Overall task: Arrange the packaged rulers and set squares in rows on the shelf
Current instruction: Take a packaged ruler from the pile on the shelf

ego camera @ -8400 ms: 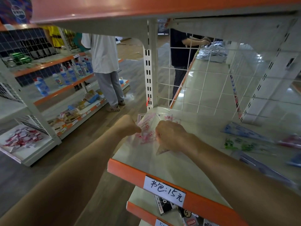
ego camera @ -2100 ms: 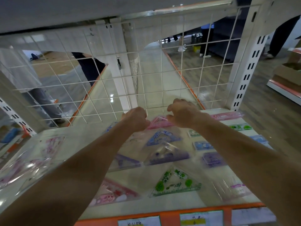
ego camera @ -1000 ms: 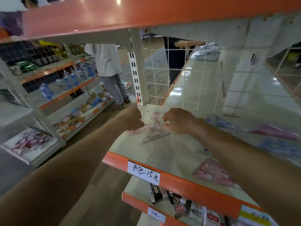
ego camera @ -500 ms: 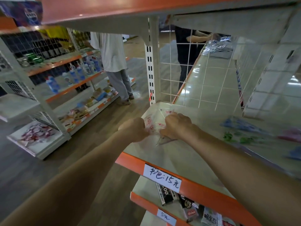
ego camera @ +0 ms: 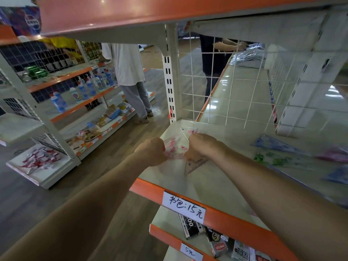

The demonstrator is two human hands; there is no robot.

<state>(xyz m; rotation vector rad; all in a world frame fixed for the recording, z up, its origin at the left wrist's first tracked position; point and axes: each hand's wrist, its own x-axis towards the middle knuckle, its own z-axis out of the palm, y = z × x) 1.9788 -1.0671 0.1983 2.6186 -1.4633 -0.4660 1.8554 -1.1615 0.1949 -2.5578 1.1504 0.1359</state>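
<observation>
A clear packet with a pink-printed ruler set (ego camera: 176,147) lies at the left end of the white shelf (ego camera: 203,185), just above its surface. My left hand (ego camera: 151,150) grips its left edge with curled fingers. My right hand (ego camera: 202,145) grips its right side; a set square corner (ego camera: 192,165) pokes out below that hand. Further right on the shelf lie a blue packet (ego camera: 273,143) and a green packet (ego camera: 276,160), with blurred ones beyond.
A wire grid (ego camera: 235,87) backs the shelf, and an orange shelf (ego camera: 131,14) hangs close overhead. Boxed goods (ego camera: 216,240) sit on the lower shelf. Two people (ego camera: 130,76) stand in the aisle by a shelving unit with bottles (ego camera: 82,89).
Two seconds ago both hands were at the packets in the middle of the shelf. Since then they have held the pink packet at the left end, barely shifting over the last half second.
</observation>
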